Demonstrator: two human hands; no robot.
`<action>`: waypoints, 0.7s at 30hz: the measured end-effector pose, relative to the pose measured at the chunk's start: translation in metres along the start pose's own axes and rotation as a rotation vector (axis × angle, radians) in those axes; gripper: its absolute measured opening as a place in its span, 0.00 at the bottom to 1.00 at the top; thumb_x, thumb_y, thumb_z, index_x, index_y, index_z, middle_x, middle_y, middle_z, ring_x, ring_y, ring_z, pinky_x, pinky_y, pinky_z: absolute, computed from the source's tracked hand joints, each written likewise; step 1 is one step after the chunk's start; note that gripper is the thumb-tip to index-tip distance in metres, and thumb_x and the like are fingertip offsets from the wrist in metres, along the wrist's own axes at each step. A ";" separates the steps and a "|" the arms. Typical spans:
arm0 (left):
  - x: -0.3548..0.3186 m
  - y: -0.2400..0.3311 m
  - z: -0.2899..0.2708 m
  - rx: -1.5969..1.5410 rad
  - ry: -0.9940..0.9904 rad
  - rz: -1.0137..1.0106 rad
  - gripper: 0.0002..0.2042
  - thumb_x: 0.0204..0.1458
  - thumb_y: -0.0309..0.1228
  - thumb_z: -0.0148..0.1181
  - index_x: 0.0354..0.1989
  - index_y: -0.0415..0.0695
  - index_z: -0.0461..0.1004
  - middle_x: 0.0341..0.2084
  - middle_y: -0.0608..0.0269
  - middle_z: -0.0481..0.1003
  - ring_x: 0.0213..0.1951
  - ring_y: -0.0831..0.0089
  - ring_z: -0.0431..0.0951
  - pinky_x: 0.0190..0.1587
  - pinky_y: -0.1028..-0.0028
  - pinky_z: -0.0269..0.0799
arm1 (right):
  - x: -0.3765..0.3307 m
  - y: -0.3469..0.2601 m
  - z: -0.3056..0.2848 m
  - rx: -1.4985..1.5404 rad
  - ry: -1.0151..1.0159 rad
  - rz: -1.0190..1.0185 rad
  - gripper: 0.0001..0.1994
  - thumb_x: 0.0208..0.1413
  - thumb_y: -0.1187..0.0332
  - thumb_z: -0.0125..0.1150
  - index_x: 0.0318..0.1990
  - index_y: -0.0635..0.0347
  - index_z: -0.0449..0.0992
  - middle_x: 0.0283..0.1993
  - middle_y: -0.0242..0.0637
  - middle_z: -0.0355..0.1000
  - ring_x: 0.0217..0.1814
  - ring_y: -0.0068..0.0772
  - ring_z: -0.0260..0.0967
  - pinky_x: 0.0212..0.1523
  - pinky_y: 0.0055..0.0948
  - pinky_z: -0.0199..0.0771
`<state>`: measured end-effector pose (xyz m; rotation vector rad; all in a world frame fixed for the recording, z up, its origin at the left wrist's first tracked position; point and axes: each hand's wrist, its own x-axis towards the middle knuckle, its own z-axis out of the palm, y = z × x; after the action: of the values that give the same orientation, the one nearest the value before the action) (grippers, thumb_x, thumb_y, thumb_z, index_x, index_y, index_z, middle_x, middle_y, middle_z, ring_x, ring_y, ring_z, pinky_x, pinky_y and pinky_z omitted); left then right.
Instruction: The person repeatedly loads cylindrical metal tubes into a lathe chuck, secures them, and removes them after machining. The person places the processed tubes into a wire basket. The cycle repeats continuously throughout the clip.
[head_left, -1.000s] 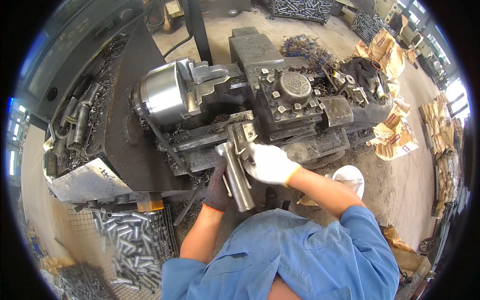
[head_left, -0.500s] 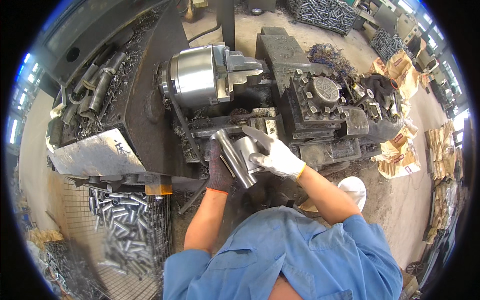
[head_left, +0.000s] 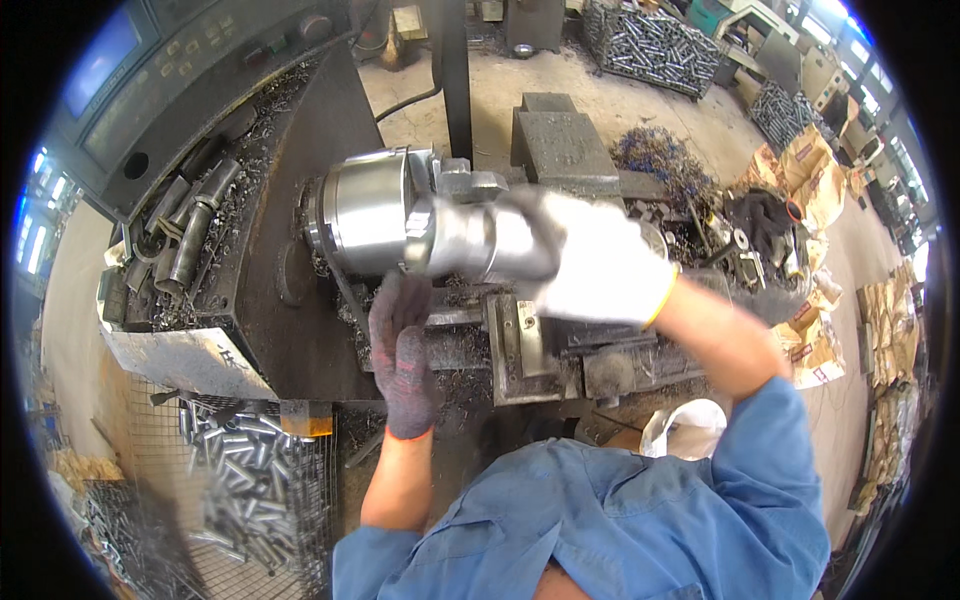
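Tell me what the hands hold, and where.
The right hand grips a metal cylinder by its rear end, at the chuck. The left hand holds nothing visible.

We saw the lathe bed [head_left: 540,350] carrying the steel chuck [head_left: 365,210] and dark metal swarf. On the sloped tray [head_left: 250,260] to its left lay several grey tubes [head_left: 195,225] among chips. The concrete floor [head_left: 480,80] bore a wire basket [head_left: 250,490] of short steel cylinders and brown paper sacks [head_left: 815,170].
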<state>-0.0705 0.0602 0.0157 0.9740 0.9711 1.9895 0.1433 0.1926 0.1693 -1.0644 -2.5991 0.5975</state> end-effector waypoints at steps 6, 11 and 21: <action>-0.095 -0.023 -0.121 0.170 0.424 -0.407 0.25 0.67 0.44 0.63 0.63 0.38 0.73 0.53 0.55 0.79 0.54 0.61 0.81 0.60 0.61 0.79 | 0.093 0.112 -0.031 -0.932 -0.118 -0.087 0.21 0.53 0.61 0.72 0.54 0.57 0.80 0.49 0.48 0.82 0.47 0.51 0.84 0.49 0.46 0.85; -0.164 -0.021 -0.216 0.041 0.886 -0.335 0.18 0.67 0.43 0.60 0.55 0.42 0.76 0.41 0.58 0.80 0.42 0.64 0.82 0.52 0.58 0.82 | 0.133 0.160 0.022 -0.344 -0.502 0.102 0.37 0.40 0.55 0.78 0.59 0.64 0.76 0.53 0.54 0.81 0.53 0.55 0.81 0.53 0.47 0.82; -0.145 0.017 -0.269 -0.140 0.949 -0.446 0.20 0.68 0.58 0.54 0.31 0.59 0.74 0.23 0.78 0.73 0.28 0.73 0.75 0.33 0.65 0.71 | 0.156 0.154 0.030 -0.436 -0.783 0.213 0.30 0.46 0.50 0.76 0.51 0.64 0.82 0.47 0.56 0.82 0.50 0.54 0.81 0.54 0.45 0.80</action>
<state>-0.2349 -0.1520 -0.1325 -0.3320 1.3464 2.0580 0.1164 0.3950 0.0844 -1.4835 -3.4323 0.5922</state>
